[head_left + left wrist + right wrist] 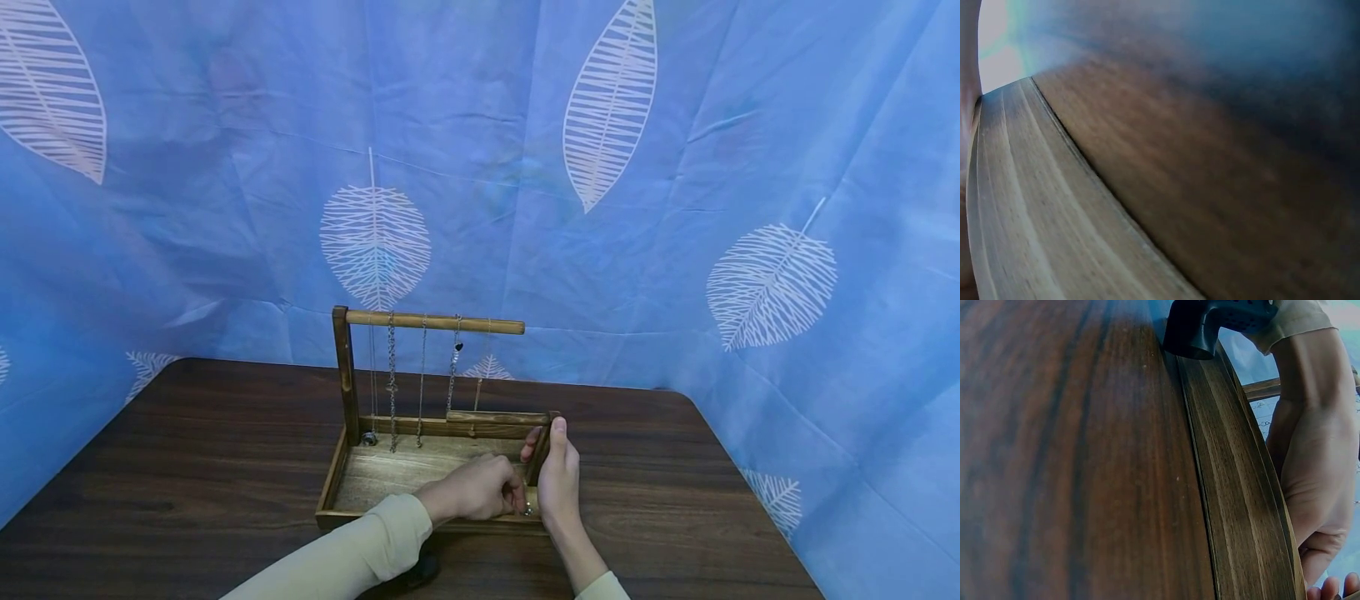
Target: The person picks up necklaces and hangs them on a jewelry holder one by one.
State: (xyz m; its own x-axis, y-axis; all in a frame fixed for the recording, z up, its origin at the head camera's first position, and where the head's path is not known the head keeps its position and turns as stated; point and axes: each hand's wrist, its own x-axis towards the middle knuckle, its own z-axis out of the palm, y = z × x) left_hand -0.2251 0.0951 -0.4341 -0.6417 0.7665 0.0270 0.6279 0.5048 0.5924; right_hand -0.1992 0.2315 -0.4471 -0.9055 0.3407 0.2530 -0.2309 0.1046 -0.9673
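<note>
A wooden jewelry stand with a shallow tray base stands on the table. My left hand reaches over the tray's front wall into its right end, fingers bent down. Its fingertips pinch at a small shiny piece of jewelry, mostly hidden by the hand. With my right hand I grip the short right post, thumb up along it and fingertips around the far side. In the right wrist view the left hand bends over the tray's front wall. The left wrist view shows this wall close up.
Several necklaces hang from the tall bar at the stand's left. A shorter bar extends from the right post. Blue leaf-printed cloth hangs behind the dark wood table. A black wrist camera sits below the left sleeve.
</note>
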